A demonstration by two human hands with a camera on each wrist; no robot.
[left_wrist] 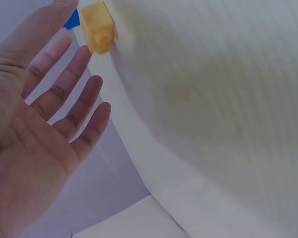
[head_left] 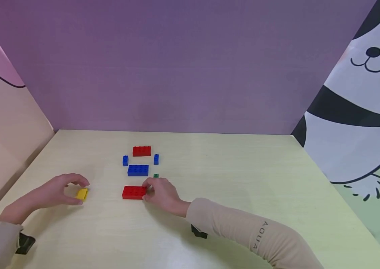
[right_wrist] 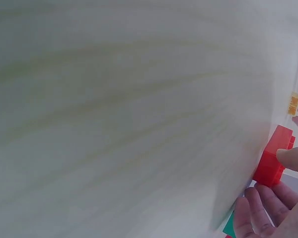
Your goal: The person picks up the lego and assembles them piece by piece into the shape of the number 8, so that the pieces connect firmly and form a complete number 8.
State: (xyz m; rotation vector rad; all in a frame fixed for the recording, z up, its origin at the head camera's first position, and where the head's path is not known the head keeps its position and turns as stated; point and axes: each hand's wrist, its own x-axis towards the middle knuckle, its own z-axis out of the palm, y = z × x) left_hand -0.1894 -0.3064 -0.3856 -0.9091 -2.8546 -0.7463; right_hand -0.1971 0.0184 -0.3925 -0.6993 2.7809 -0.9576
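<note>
At the left of the table in the head view, a yellow toy brick [head_left: 82, 194] lies between the parted thumb and fingers of my left hand [head_left: 56, 191]. The left wrist view shows those fingers spread and fairly straight, with the yellow brick [left_wrist: 97, 26] beyond their tips. My right hand [head_left: 163, 195] pinches the right end of a long red brick [head_left: 133, 192], which lies nearest me in the middle group. In the right wrist view my thumb is on one side of that red brick [right_wrist: 274, 156] and the fingers are on the other.
Behind the right hand a small green brick [head_left: 156, 175] is partly hidden. Farther back are a wide blue brick [head_left: 138, 170], two small blue bricks, left [head_left: 125, 161] and right [head_left: 156, 159], and another red brick [head_left: 141, 151]. A purple wall [head_left: 176, 74] stands beyond the table.
</note>
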